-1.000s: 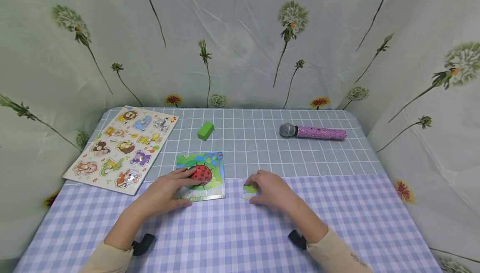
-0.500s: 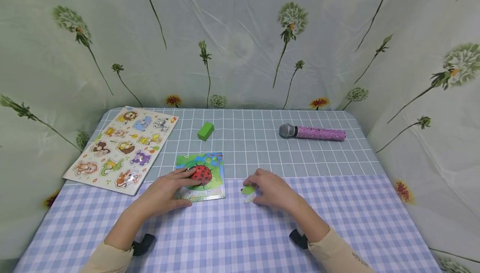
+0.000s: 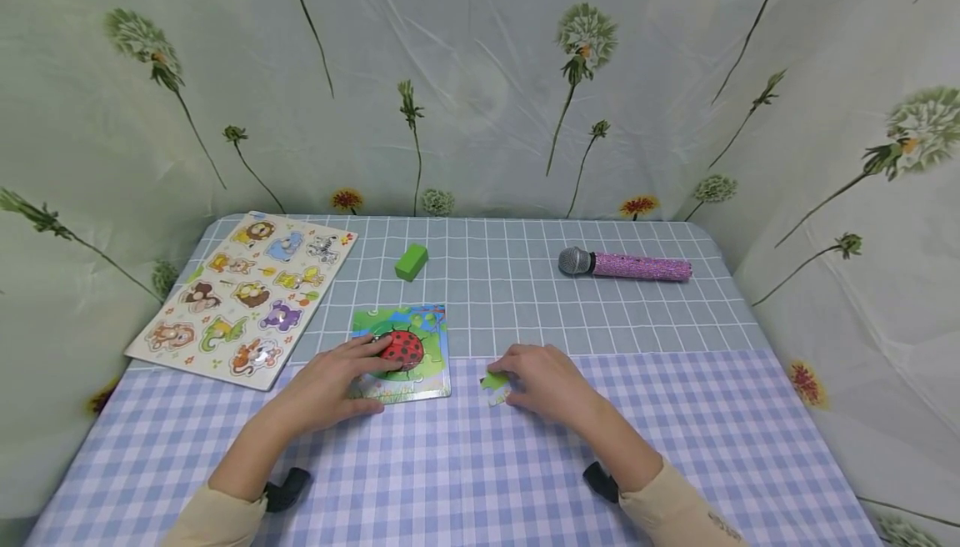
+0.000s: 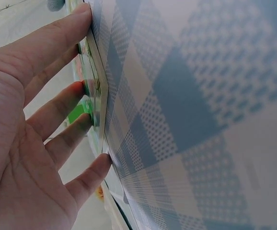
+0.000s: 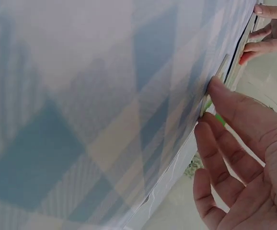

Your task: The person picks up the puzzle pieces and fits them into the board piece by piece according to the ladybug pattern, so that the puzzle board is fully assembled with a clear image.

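A square jigsaw puzzle [image 3: 435, 372] with a red spotted ladybug on green and blue lies left of centre in the head view. My left hand [image 3: 341, 378] rests on its left part with spread fingers, covering some of the picture. In the left wrist view the fingertips [image 4: 87, 120] meet the board's surface, with the thumb at its near edge. To the right, a loose green-and-white puzzle piece [image 3: 495, 382] is pinched between the thumb and fingers of my right hand [image 3: 546, 380], low over the checked cloth. Its right part is hidden behind the fingers.
A white board with animal pictures [image 3: 247, 301] lies at the left. Beyond the ladybug puzzle sits a green block [image 3: 412, 263]. A pink glittery microphone [image 3: 626, 264] lies at the back right. Behind the table [image 3: 495, 280] hangs a curtain printed with flowers.
The puzzle piece in my right hand has turned a little and shifted slightly left, showing more of itself. The left hand stays on the ladybug puzzle.
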The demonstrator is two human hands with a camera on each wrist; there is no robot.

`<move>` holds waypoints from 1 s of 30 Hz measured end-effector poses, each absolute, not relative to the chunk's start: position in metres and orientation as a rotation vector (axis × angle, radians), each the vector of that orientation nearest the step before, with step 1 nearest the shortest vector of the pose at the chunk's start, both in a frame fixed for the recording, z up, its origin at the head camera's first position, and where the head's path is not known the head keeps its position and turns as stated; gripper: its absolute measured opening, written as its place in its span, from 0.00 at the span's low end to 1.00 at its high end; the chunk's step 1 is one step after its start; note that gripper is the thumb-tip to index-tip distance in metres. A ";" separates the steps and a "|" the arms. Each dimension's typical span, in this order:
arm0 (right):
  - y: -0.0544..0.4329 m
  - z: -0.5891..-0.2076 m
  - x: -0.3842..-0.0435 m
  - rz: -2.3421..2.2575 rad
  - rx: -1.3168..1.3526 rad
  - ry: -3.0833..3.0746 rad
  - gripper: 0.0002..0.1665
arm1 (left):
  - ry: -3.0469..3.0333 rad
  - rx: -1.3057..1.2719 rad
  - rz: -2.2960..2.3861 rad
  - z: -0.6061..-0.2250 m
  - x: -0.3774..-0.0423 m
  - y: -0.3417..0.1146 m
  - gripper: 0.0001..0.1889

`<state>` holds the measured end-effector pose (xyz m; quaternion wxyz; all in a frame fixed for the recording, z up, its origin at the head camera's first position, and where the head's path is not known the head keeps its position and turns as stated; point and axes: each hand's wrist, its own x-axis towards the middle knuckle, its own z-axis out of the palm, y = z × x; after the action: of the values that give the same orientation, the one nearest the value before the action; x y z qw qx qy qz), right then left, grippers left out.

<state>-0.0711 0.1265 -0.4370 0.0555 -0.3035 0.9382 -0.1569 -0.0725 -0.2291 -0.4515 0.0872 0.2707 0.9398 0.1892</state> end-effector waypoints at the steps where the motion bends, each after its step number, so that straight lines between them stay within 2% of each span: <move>1: 0.127 -0.437 -0.072 -0.476 -0.934 2.844 0.26 | 2.800 0.805 0.564 -0.452 -0.073 -0.229 0.32; 21: 0.130 -0.438 -0.085 -0.432 -1.051 2.780 0.29 | 2.806 0.792 0.553 -0.452 -0.073 -0.230 0.32; 30: 0.118 -0.433 -0.088 -0.544 -1.040 2.740 0.25 | 2.785 0.735 0.556 -0.450 -0.074 -0.227 0.33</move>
<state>-0.0880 0.1179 -0.4326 0.0802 -0.3479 0.9162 -0.1819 -0.0744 -0.2267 -0.4504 0.1037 0.2491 0.9443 0.1886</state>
